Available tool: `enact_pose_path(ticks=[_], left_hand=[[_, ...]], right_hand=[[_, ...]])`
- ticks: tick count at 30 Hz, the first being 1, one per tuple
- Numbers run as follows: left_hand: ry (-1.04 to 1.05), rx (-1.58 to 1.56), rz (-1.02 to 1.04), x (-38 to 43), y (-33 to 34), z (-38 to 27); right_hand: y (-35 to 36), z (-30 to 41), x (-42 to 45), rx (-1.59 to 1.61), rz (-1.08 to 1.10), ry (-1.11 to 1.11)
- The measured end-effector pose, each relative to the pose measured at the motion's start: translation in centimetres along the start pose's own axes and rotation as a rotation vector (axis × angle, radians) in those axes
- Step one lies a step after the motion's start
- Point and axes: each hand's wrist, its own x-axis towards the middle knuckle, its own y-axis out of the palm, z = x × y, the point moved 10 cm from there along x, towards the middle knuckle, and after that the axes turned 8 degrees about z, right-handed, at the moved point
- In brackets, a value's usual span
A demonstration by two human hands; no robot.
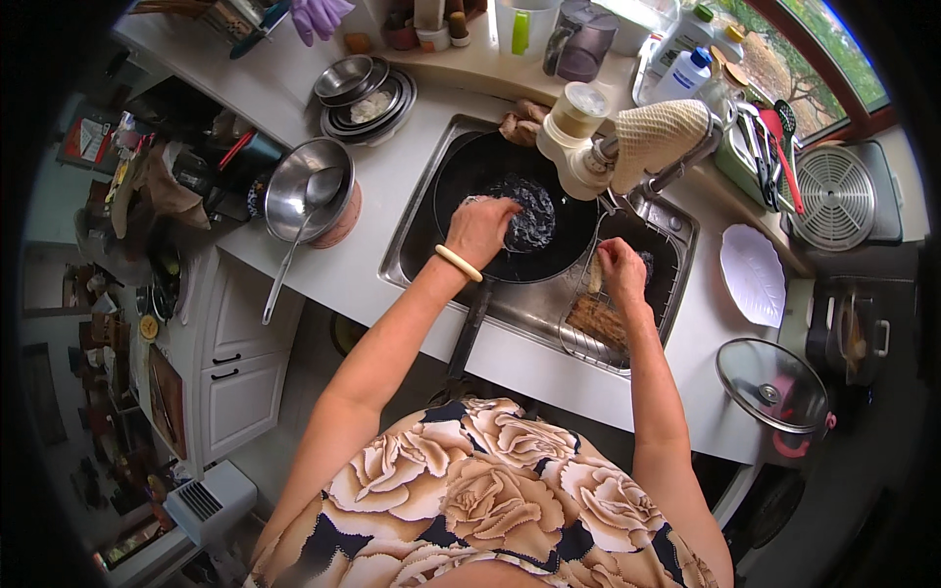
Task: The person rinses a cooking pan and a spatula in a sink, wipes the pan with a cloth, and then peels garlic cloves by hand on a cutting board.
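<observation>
A large black frying pan (pixel 456 173) with a long dark handle (pixel 470 331) rests across the left part of the stainless steel sink (pixel 529 312). Water with whitish foam (pixel 531 217) lies in its middle. My left hand (pixel 479 229), a cream bangle on its wrist, is over the pan with bent fingers; whether it holds anything is hidden. At the sink's right side my right hand (pixel 625 270) is above a wire rack (pixel 570 342). Its fingertips are pinched beside a pale, rough strip (pixel 595 275); a grip on it is unclear. A brown, rough-textured block (pixel 597 321) lies on the rack.
The faucet with a white filter (pixel 577 140) and a draped cloth (pixel 654 143) overhangs the sink. A steel bowl with a ladle (pixel 305 191) and stacked dishes (pixel 367 103) stand left. To the right are a leaf-shaped dish (pixel 752 275) and a glass lid (pixel 772 386).
</observation>
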Motion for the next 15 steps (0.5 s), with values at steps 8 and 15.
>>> enact_pose_path(ticks=[8, 15], left_hand=[[0.067, -0.246, 0.042, -1.3, -0.5, -2.4], [-0.041, -0.034, 0.008, -4.0, 0.3, 1.6]], right_hand=[[2.9, 12.0, -0.3, 0.983, 0.414, -0.148], [3.9, 9.1, -0.3, 0.09, 0.093, -0.221]])
